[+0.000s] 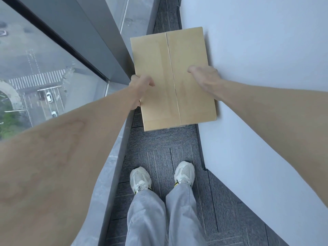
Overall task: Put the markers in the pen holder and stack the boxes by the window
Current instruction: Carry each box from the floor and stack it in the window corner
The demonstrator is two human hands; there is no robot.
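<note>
Looking down through the head camera, I see a closed cardboard box [173, 79] held out in front of me in a narrow strip of floor between the window [39, 71] on my left and a white wall [257, 59] on my right. My left hand [140, 87] grips the box's left edge, thumb curled over the top face and the other fingers wrapped down the side out of sight. My right hand [204, 77] lies on the box's right part, thumb stretched across the top toward the centre seam; its fingers drop over the far edge beside the wall, so I cannot tell how tightly they close. The picture is a little blurred around that hand.

The box's top flaps meet along a seam running lengthwise, away from me. A sliver of something shows under the near right corner, but I cannot tell whether it is a second box or whether the one I hold rests on it. The box's right edge sits just beside the wall, and its left edge is near the grey window frame [99, 41].

Below, grey carpet tiles [159, 144] cover the floor, and my two white sneakers [140, 178] stand side by side under light grey trousers [147, 217]. A grey stone sill [110, 167] runs along the foot of the window. Through the glass, a street with a zebra crossing and cars lies far beneath.
</note>
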